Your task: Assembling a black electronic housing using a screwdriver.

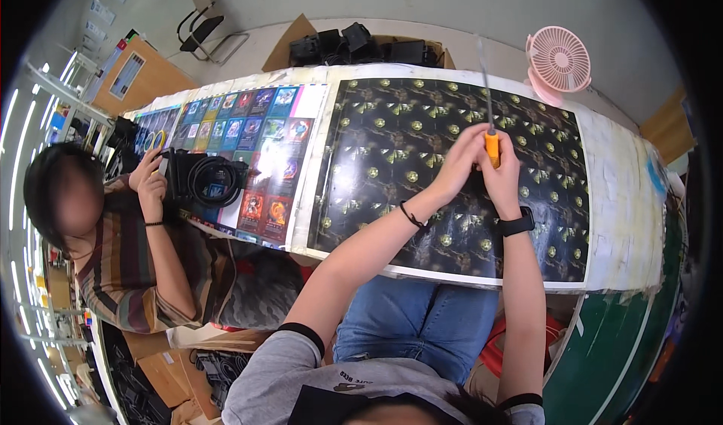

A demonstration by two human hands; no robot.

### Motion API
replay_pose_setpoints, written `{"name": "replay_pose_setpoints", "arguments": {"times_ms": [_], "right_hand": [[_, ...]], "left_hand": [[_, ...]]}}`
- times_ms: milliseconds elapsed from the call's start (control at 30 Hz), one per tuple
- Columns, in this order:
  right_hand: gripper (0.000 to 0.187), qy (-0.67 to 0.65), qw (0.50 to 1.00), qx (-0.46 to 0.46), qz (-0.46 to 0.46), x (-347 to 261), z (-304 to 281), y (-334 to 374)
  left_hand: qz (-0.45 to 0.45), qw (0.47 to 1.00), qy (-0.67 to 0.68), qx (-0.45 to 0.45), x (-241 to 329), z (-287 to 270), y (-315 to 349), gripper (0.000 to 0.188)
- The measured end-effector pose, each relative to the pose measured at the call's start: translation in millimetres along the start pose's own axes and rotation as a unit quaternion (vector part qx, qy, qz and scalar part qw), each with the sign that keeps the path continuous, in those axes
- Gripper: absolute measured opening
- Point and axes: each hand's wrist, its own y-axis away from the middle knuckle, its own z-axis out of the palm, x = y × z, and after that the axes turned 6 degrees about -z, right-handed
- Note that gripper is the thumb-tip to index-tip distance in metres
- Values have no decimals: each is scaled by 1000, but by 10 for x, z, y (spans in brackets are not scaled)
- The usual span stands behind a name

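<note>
Both of my hands meet above the dark patterned sheet covering the table in front of me. My left hand (461, 163) and my right hand (503, 170) are closed together round a yellow-handled tool (492, 149). Its long, thin grey shaft points away from me, past the table's far edge. Whether it is a screwdriver is hard to tell, since the shaft is blurred. Below my hands lies the dark sheet (369, 176), printed with repeating round emblems. My fingers partly hide the handle.
At the left, a co-worker's hands (147, 180) hold a black device with a coiled cable (215, 180) above a colourful card-print sheet (301, 154). Yellow scissors (156, 140) are near those hands. A pink fan (559, 59) stands far right; a carton (286, 41) of black devices sits beyond the table.
</note>
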Motion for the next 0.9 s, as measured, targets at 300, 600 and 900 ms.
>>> {"name": "replay_pose_setpoints", "arguments": {"times_ms": [300,600,900], "right_hand": [[28,53,996,-38,-67,-100,23,1],[45,-81,990,-73,-88,-100,42,-13],[45,24,993,57,-99,-129,31,-25]], "left_hand": [[34,993,-108,18,-60,12,-17,39],[57,992,-30,106,-31,-9,-2,35],[65,982,43,170,-69,-51,-60,13]]}}
